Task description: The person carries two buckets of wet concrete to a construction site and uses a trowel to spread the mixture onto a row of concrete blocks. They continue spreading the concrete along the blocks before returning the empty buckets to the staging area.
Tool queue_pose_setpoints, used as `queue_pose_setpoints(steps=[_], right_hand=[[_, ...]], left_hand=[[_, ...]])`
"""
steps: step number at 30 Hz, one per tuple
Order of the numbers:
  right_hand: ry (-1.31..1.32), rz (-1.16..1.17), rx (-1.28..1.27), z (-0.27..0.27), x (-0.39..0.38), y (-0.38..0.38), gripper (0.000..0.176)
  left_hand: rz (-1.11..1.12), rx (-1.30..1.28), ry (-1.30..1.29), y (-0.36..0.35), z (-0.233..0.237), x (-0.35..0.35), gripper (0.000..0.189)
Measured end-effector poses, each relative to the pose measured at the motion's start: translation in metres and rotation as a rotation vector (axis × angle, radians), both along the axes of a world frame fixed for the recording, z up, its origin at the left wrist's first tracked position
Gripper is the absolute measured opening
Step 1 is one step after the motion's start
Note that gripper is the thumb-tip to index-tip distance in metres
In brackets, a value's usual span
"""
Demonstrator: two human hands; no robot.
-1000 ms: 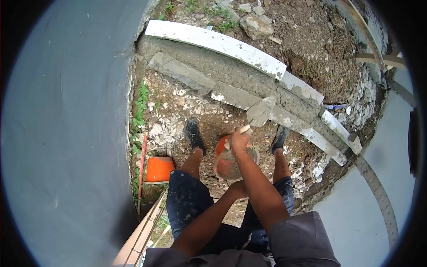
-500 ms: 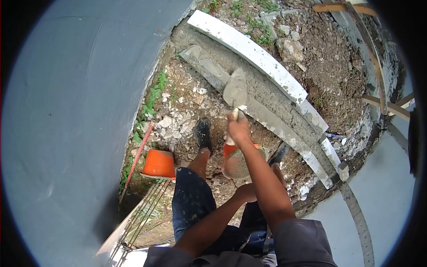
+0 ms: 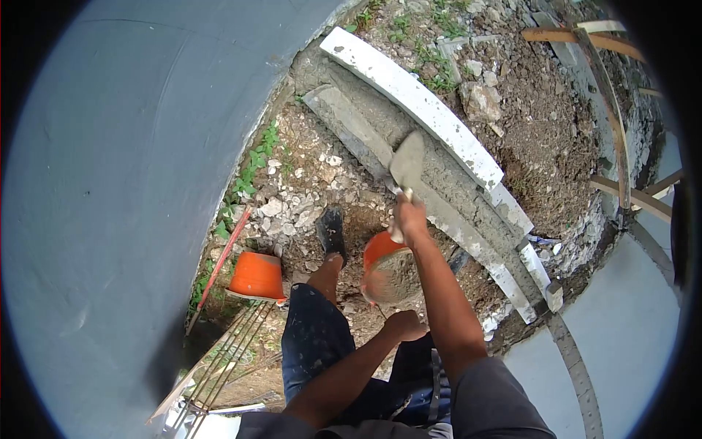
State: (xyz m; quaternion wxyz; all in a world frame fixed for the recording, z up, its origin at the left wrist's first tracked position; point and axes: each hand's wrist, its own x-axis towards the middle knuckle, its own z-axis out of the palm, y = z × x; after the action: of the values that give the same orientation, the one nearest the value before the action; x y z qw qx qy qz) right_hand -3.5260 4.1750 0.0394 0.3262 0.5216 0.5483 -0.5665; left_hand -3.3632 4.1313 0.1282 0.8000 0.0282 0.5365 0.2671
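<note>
My right hand grips the handle of a trowel. The blade, coated in grey mortar, lies over the mortar bed between a white-faced board and a lower mortar-smeared board. Below it, my left hand is closed in a fist by an orange bucket of grey mortar. A thin wire handle runs from the bucket's rim towards that fist, which appears to hold it; the fingers are mostly hidden. The bucket is tilted, its mouth facing me.
Another orange bucket stands upside down at left, beside a red bar and steel rods. A grey wall fills the left. Rubble covers the ground by my boot. Timber pieces cross at upper right.
The trowel and my right hand have shifted right and slightly down along the mortar bed. More of the tilted bucket's inside shows now. My left hand stays close to it.
</note>
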Motion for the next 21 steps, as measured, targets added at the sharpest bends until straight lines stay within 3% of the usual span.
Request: queue_pose_setpoints(steps=[1, 3, 5, 7, 9, 14, 21], right_hand=[[-0.050, 0.155, 0.168, 0.021, 0.014, 0.019, 0.027], [0.312, 0.661, 0.419, 0.001, 0.062, 0.060, 0.034], [0.333, 0.689, 0.287, 0.039, 0.010, 0.057, 0.038], [0.527, 0.977, 0.612, 0.025, -0.041, 0.051, 0.038], [0.498, 1.145, 0.666, 0.024, -0.102, 0.037, 0.037], [0.613, 1.523, 0.590, -0.042, -0.165, -0.013, 0.029], [0.513, 1.440, 0.554, -0.048, -0.180, -0.027, 0.027]], left_hand=[[0.061, 0.000, 0.115, -0.002, 0.003, 0.002, 0.046], [0.103, -0.003, 0.132, -0.002, 0.001, 0.012, 0.050], [0.144, -0.011, 0.159, -0.001, 0.002, 0.013, 0.054], [0.153, -0.021, 0.160, -0.002, 0.004, 0.002, 0.052], [0.153, -0.008, 0.160, -0.002, 0.003, -0.001, 0.050], [0.185, 0.015, 0.182, -0.004, 0.003, -0.007, 0.047], [0.237, -0.032, 0.183, -0.001, 0.005, -0.004, 0.044]])
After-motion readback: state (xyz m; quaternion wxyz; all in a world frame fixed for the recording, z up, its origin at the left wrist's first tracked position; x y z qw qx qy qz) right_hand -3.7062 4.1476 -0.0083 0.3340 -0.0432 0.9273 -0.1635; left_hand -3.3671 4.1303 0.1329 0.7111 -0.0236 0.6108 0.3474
